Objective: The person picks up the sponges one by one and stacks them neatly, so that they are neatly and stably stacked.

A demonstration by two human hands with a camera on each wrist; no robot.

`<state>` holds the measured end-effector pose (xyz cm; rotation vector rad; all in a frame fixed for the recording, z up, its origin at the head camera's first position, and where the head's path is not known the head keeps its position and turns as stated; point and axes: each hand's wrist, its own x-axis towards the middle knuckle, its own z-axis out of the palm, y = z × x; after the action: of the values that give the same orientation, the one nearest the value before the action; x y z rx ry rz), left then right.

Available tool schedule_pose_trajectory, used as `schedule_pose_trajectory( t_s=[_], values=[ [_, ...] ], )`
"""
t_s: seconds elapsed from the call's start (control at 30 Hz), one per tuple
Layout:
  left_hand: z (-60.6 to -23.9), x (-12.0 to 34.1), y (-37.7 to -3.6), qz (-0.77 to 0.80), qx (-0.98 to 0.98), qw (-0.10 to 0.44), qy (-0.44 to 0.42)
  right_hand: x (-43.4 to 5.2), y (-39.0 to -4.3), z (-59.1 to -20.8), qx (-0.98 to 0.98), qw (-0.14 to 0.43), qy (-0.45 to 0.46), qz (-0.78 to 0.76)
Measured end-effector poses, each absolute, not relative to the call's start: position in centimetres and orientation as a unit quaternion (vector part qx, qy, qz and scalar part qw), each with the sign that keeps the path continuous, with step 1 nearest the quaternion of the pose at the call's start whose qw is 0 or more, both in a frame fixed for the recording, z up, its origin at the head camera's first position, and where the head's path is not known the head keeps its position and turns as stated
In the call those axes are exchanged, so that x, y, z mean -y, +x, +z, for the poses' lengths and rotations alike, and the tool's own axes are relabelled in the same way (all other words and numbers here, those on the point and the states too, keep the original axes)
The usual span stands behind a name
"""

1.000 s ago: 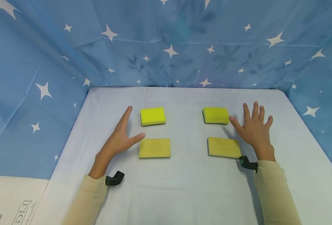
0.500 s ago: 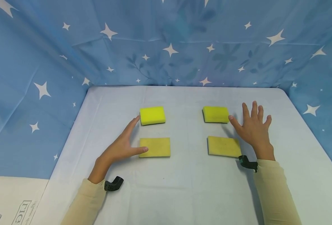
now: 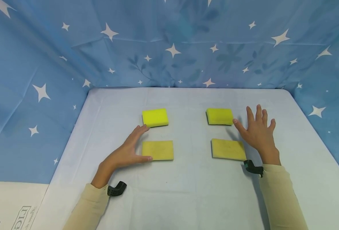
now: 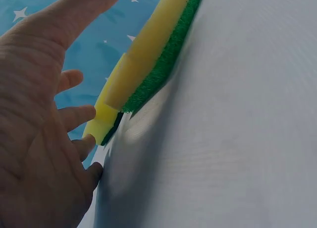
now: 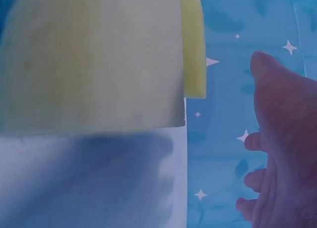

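My left hand pinches nothing: thumb set well away from the fingers, which bend gently, with gaps between their tips in the left-wrist view. In the head view the thumb overlaps the lower edge of the lower-left sponge; whether it touches, I cannot confirm. My fingertips overlap the bottom edge of the upper-left sponge. I judge the gap suited to spanning a sponge's short side.

My right hand, right of centre, has its fingers spread and holds nothing. Its thumb tip is just beside the upper-right sponge; contact cannot be established. The lower-right sponge lies below and left of that palm. The hand's position to one side appears to leave both sponges unobstructed.

All four sponges lie flat, yellow face up, in two columns near mid-frame. A green layer shows beneath the lower-left one in the left-wrist view. The spacing plausibly gives each hand its own pair.

Further out: black wrist cameras at both cuffs, white-covered table, and star-printed blue cloth across the top.
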<state>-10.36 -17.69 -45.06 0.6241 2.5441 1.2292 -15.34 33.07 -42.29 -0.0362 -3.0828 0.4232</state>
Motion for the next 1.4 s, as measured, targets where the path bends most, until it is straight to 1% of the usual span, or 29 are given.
schedule_pose_trajectory(
  t_s=[0.3,0.43,0.57,0.8,0.97,1.03,1.27,1.4],
  values=[
    [-45.4,17.6,-10.1,0.398,-0.877,0.115,0.244,-33.2,-14.9,-42.8,0.989,0.012,-0.011,0.150],
    [-45.6,17.7,-10.0,0.384,-0.881,0.111,0.253,-33.2,-14.5,-42.9,0.988,0.002,-0.012,0.156],
    [-45.7,17.8,-9.9,0.374,-0.886,0.120,0.247,-33.3,-14.2,-42.8,0.988,-0.004,-0.013,0.155],
    [-45.7,17.5,-9.9,0.359,-0.893,0.130,0.238,-33.8,-13.5,-42.8,0.988,0.009,-0.004,0.156],
    [-45.7,17.4,-9.9,0.359,-0.892,0.124,0.245,-34.0,-13.0,-43.0,0.979,0.011,0.016,0.201],
    [-45.7,17.4,-9.9,0.361,-0.891,0.120,0.249,-34.1,-12.9,-43.1,0.974,0.005,0.022,0.225],
    [-45.9,17.5,-9.9,0.359,-0.889,0.106,0.265,-34.5,-12.1,-43.5,0.957,-0.042,0.018,0.287],
    [-46.0,17.6,-9.9,0.356,-0.889,0.099,0.271,-34.6,-11.6,-43.8,0.948,-0.056,0.026,0.312]
  ],
)
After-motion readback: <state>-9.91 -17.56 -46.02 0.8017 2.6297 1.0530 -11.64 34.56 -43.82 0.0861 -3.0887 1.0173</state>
